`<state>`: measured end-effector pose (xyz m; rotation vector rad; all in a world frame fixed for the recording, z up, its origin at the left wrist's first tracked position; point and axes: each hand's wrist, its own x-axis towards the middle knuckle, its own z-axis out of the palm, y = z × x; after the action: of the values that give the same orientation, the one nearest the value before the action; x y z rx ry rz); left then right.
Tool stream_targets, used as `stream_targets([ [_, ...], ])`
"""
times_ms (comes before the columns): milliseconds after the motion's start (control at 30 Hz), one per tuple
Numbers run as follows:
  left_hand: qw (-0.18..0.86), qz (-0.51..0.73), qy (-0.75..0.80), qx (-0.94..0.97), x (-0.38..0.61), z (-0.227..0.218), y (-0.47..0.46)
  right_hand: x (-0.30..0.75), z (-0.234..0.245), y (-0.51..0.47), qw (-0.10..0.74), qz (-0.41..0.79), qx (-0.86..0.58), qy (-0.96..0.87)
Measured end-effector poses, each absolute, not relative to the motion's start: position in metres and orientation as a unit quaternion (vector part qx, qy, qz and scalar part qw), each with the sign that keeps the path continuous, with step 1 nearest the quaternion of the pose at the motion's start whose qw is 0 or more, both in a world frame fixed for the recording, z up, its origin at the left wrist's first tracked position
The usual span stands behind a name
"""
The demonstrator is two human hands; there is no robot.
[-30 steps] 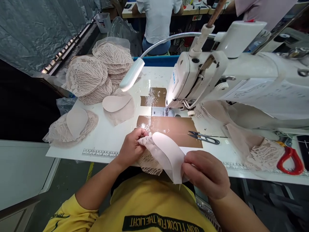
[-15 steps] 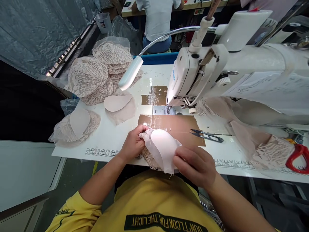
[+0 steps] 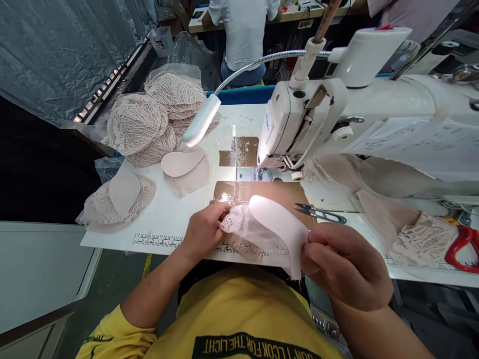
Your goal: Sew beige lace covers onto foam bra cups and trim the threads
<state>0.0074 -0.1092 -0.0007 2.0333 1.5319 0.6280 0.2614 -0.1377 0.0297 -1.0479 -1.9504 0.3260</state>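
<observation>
White fabric (image 3: pixel 275 222) spans left hand (image 3: pixel 204 230) to right hand (image 3: pixel 346 267), apparently pinched

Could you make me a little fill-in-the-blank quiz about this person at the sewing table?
1. The right hand's grip pinches a smooth pad; the ____ hand's grip pinches lace.
2. The scissors at far right have a ____ handle.
3. The print on the yellow shirt ends with the word ____.

Missing words: left; red; LIGHT.

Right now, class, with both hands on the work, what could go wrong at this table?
1. The left hand pinches the lace cloth and the right hand the white pad; uneven pulling might shift them out of line.
2. The snips lie near the right hand, so their points might catch the white pad.
</observation>
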Motion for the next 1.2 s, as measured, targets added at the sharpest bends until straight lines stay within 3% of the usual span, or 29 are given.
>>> stream_targets([
  [100, 0.229, 0.212, 0.597, 0.739, -0.001, -0.001, -0.112, 0.259, 0.032, -0.135, 0.492, 0.009, -0.376, -0.785],
  [167, 0.327, 0.220, 0.567, 0.724, -0.005, 0.004, -0.116, 0.252, 0.032, -0.130, 0.511, -0.025, -0.372, -0.774],
  [233, 0.498, 0.227, 0.466, 0.695, -0.006, 0.012, -0.121, 0.241, 0.029, -0.124, 0.499, 0.009, -0.408, -0.764],
  [300, 0.643, 0.228, 0.334, 0.650, -0.006, 0.023, -0.127, 0.231, 0.024, -0.121, 0.455, 0.145, -0.449, -0.755],
  [400, 0.725, 0.228, 0.234, 0.606, -0.004, 0.035, -0.137, 0.219, 0.014, -0.122, 0.366, 0.488, -0.437, -0.661],
  [500, 0.693, 0.255, 0.258, 0.623, -0.001, 0.039, -0.141, 0.213, 0.005, -0.127, 0.303, 0.725, -0.355, -0.506],
  [600, 0.567, 0.311, 0.327, 0.689, 0.002, 0.034, -0.137, 0.209, 0.000, -0.129, 0.282, 0.800, -0.315, -0.426],
  [700, 0.516, 0.314, 0.381, 0.700, 0.001, 0.024, -0.127, 0.209, 0.001, -0.128, 0.259, 0.830, -0.276, -0.410],
  [800, 0.665, 0.263, 0.342, 0.609, -0.003, 0.014, -0.119, 0.213, 0.002, -0.127, 0.247, 0.844, -0.242, -0.409],
  [900, 0.790, 0.203, 0.279, 0.507, -0.006, 0.008, -0.117, 0.218, -0.001, -0.128, 0.319, 0.796, -0.310, -0.412],
  [1033, 0.778, 0.196, 0.297, 0.518, -0.007, 0.006, -0.120, 0.225, -0.005, -0.130, 0.395, 0.695, -0.415, -0.435],
  [1200, 0.736, 0.218, 0.338, 0.545, -0.006, 0.008, -0.123, 0.232, -0.005, -0.123, 0.393, 0.590, -0.422, -0.565],
])
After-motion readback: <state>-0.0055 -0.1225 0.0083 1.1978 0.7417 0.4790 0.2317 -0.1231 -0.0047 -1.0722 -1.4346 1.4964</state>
